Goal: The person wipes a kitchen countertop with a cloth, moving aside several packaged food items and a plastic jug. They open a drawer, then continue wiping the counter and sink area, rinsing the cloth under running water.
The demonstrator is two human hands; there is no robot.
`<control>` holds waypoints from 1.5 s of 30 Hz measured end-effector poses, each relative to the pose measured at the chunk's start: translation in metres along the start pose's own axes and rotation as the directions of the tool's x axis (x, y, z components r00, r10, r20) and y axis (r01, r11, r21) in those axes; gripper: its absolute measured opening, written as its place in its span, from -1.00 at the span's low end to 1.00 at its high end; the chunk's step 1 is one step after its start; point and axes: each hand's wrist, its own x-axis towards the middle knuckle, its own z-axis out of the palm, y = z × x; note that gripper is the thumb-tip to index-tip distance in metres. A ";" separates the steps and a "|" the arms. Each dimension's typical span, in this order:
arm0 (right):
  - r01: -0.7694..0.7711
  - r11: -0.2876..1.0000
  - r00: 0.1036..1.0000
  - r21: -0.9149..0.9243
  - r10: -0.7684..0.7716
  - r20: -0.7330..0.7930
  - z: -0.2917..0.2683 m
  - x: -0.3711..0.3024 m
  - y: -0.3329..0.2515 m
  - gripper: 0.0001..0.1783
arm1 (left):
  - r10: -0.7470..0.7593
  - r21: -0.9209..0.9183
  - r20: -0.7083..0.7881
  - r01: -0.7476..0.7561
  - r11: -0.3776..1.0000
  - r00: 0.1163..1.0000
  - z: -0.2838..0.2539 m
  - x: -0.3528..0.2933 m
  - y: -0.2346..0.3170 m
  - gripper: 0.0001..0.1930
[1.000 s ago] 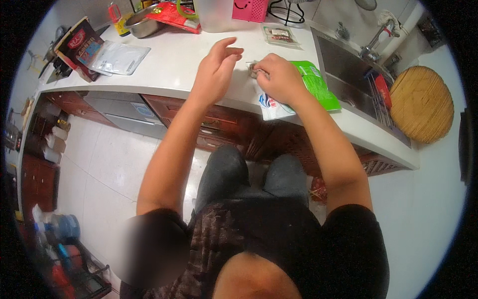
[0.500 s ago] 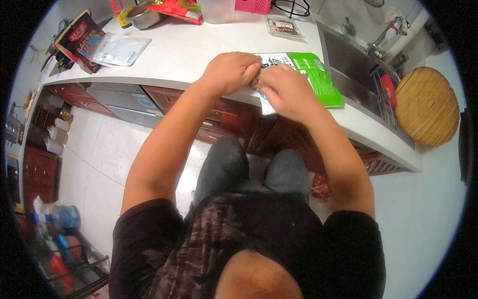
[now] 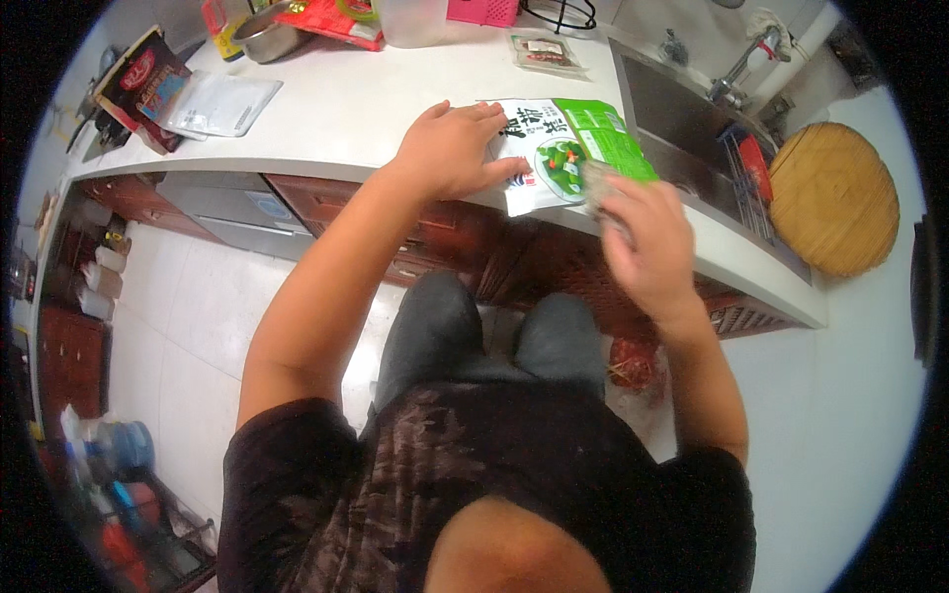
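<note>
A green and white food packet (image 3: 534, 148) lies flat on the worktop, close to its front edge and beside the sink. My left hand (image 3: 450, 148) rests across the packet's left side, open, thumb and fingers apart and pressing down. At the packet's lower right, my right hand (image 3: 647, 232) is closed round a crumpled greyish cloth (image 3: 597, 188), which touches the packet's printed face near the picture of green vegetables. The cloth is blurred, and the fingers cover part of it.
Right of the packet is a steel sink (image 3: 682, 163) with a tap (image 3: 732, 89); a round wooden board (image 3: 835, 198) stands beyond. A small clear packet (image 3: 547, 54) lies behind. At left are a dark pouch (image 3: 143, 84), a white packet (image 3: 225, 104) and a metal bowl (image 3: 272, 38).
My hands have come apart. The right one has moved right and nearer to me with the cloth, while the left has spread its fingers on the packet, uncovering its printed face.
</note>
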 end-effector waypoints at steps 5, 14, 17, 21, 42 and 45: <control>0.005 1.000 0.997 0.021 -0.006 0.071 0.065 0.022 -0.041 -0.59 | -0.012 -0.031 -0.009 0.012 0.999 1.000 0.002 -0.004 0.001 -0.22; -0.170 0.982 0.984 -0.076 0.174 0.044 -0.008 -0.038 0.009 -0.71 | -0.053 -0.089 0.020 0.055 0.995 0.998 -0.007 -0.004 0.008 -0.19; -0.070 0.994 0.996 -0.080 0.065 -0.068 -0.003 -0.008 -0.009 -0.63 | -0.050 -0.089 -0.023 0.048 0.995 0.999 -0.005 -0.007 0.007 -0.21; 0.079 0.996 0.997 -0.048 -0.080 -0.019 0.063 0.023 -0.039 -0.76 | -0.026 -0.099 -0.019 0.024 0.995 0.999 0.000 -0.001 0.005 -0.25; -0.134 0.991 0.922 0.022 0.117 0.370 0.096 0.070 0.109 -0.59 | -0.026 -0.167 0.044 0.033 0.985 0.999 -0.014 -0.009 0.007 -0.43; -0.286 0.952 0.907 0.114 0.230 0.352 0.100 0.065 0.149 -0.60 | -0.036 -0.173 0.024 0.040 0.984 0.999 -0.013 -0.010 0.004 -0.43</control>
